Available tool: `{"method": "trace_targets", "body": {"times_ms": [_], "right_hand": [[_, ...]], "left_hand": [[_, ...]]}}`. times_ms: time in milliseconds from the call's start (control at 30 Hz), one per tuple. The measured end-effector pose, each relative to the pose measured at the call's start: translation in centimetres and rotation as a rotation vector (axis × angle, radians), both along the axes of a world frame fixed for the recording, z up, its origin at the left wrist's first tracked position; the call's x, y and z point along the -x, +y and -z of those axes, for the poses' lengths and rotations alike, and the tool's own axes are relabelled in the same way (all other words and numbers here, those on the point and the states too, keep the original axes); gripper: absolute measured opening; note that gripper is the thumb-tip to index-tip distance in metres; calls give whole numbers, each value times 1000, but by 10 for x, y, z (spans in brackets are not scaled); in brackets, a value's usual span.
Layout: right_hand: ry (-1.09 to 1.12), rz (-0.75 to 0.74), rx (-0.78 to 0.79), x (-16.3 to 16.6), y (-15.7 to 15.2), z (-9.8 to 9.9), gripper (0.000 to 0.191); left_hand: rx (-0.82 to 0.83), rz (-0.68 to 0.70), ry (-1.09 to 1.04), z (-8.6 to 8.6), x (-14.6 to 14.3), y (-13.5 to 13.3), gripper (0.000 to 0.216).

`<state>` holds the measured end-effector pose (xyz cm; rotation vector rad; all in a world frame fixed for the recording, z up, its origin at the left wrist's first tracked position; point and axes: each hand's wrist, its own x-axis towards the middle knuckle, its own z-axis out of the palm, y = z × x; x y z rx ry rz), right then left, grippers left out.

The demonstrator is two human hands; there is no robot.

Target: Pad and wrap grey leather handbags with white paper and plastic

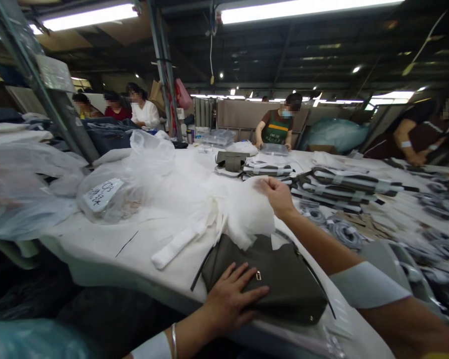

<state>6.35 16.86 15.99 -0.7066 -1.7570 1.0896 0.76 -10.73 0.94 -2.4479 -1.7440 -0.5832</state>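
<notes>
- On the white tabletop (97,244), left of the olive handbag (280,284), a clear plastic bag with a handwritten label (103,193) lies well apart
- On the handbag's front flap the left hand (228,299) lies flat, fingers spread, gripping nothing; it should press firmly, I judge, so the handbag cannot slide
- Just above the handbag's open top the right hand (279,195) has its grip pinched shut on white stuffing paper (247,212); best fed in evenly
- Right of the handbag lie striped straps (344,187)

White table (108,249) bears handbag (284,284), straps (344,184), bags (108,192).
</notes>
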Motion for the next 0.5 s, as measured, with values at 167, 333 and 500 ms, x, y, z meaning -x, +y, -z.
{"method": "trace_targets", "body": {"times_ms": [167,333,500], "right_hand": [[-164,167,-353,-87,-40,-39,36],[-247,121,-610,-170,-103,-57,18],[-819,-745,-221,-194,-141,-37,21]], "left_hand": [[-3,-3,0,0,0,0,65],[-4,3,-10,-4,-1,1,64],[0,-1,-82,-4,-4,1,48]]}}
